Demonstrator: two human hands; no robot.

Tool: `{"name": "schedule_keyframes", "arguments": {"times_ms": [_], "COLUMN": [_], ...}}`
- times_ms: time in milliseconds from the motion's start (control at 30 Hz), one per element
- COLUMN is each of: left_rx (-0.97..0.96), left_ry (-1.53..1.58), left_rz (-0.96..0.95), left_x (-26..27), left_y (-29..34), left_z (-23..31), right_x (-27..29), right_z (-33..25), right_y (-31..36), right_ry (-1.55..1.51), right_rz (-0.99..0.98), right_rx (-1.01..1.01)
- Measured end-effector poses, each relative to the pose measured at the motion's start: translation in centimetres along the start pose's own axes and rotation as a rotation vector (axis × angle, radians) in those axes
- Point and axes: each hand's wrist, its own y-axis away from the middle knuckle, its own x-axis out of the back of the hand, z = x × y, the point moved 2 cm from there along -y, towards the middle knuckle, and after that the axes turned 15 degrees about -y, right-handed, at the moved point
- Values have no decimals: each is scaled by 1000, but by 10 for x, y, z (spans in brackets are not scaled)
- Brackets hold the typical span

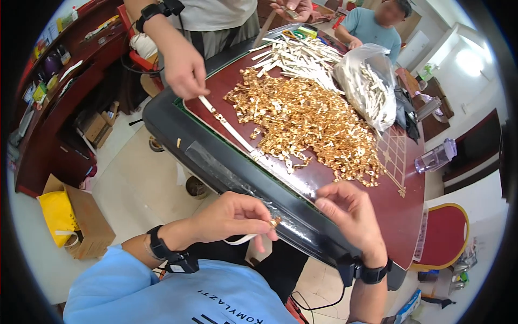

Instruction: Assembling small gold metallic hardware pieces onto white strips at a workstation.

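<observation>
My left hand (pixel 237 217) is closed in a pinch above my lap, in front of the table's padded edge. Between its fingertips sits a small gold clasp (pixel 274 222), and a white strap (pixel 241 239) trails below. At the table's near edge my right hand (pixel 353 218) has thumb and forefinger parted, with nothing visible between them. Beyond both hands spreads a large heap of gold metal clasps (pixel 307 119). A longer white strap with gold fittings (pixel 231 129) lies along the table's left side, its far end at a co-worker's hand (pixel 183 70).
Loose white straps (pixel 291 56) are piled behind the clasps, beside a clear plastic bag (pixel 369 89) of more straps. A purple-lidded clear bottle (pixel 436 156) stands at the right. Another person (pixel 372 29) sits at the far side. A red chair (pixel 443 235) is right of the table.
</observation>
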Motion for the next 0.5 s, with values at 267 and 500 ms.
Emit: {"name": "schedule_keyframes", "arguments": {"times_ms": [267, 500], "left_rx": [-151, -167], "left_ry": [137, 17], "left_rz": [43, 148], "left_x": [9, 13], "left_y": [-24, -55], "left_z": [-1, -9], "right_x": [110, 157], "right_z": [-31, -18], "right_y": [-74, -167], "right_ry": [607, 701], "right_rz": [344, 457], "right_rx": [243, 327]}}
